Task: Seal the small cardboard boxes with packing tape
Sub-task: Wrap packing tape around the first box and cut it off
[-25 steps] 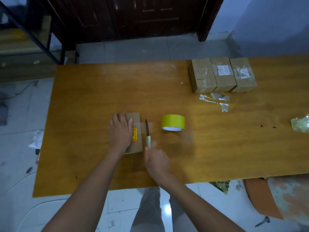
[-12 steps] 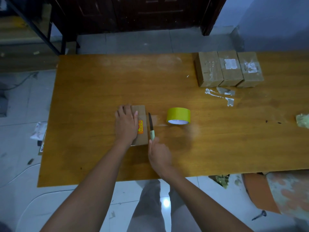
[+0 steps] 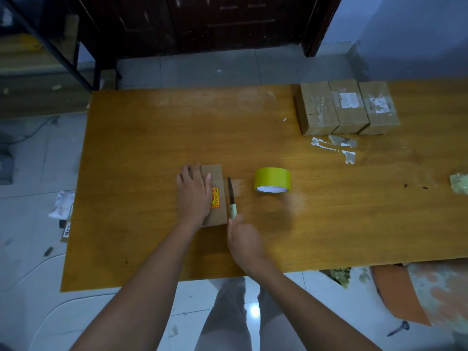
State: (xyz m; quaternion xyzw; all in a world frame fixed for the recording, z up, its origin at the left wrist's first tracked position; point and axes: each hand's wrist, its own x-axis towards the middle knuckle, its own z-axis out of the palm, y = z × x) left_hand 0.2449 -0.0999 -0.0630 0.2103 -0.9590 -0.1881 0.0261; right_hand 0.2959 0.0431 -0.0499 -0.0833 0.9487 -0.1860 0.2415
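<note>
Table [image 3: 152, 138]: big orange-brown wood top, glossy, smooth, so light things prob slide on it. Tiled floor round it, dark door at back, scraps on floor.

Three boxes [image 3: 348, 107] far right corner, touching side by side, already taped; torn tape bits [image 3: 336, 146] just in front.

Box [image 3: 215, 196] in work: small cardboard, near table centre, looks light and stiff-ish; walls likely dent if squeezed. Best pinned flat from on top.

L hand [image 3: 193, 192] flat on box top, fingers straight, pressing, not curled.

Tape roll [image 3: 272, 179], yellow-green, on edge just right of box; clear strip seems to run box-to-roll.

R hand [image 3: 243, 240] curled round knife [image 3: 231, 198] handle, blade lying beside box's right edge; knife light, sharp.
</note>
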